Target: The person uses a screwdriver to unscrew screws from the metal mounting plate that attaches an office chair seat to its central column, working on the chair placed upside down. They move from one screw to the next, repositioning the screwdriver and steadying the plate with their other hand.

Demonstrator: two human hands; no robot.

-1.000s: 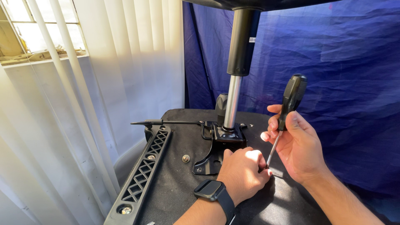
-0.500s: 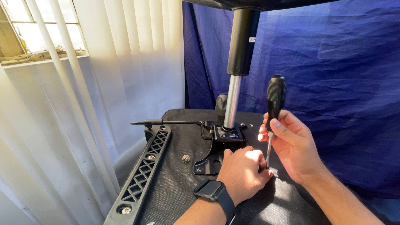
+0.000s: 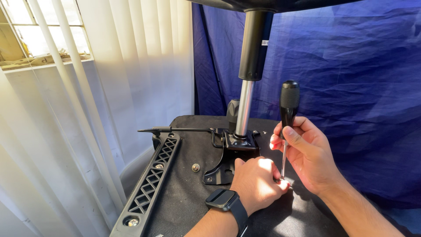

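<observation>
An upturned office chair seat [image 3: 188, 193] lies before me, black fabric underside up. A black metal mechanism plate [image 3: 230, 153] is bolted on it, with a gas lift column [image 3: 245, 105] rising from it. My right hand [image 3: 309, 153] grips a black-handled screwdriver [image 3: 288, 105], held nearly upright, its tip down beside the plate's right edge. My left hand [image 3: 256, 184], with a dark smartwatch [image 3: 223, 199] on the wrist, rests on the seat with its fingertips pinched at the screwdriver tip. What the fingers pinch is hidden.
A black lattice armrest bracket [image 3: 151, 184] runs along the seat's left edge. A thin lever [image 3: 175, 129] sticks out left from the mechanism. A loose-looking screw head [image 3: 195, 167] sits on the fabric. White vertical blinds [image 3: 87, 109] hang left; a blue cloth backdrop [image 3: 351, 87] hangs behind.
My right hand has swung the screwdriver from a rightward tilt to nearly upright, with the tip staying by my left fingertips. My left hand has barely moved.
</observation>
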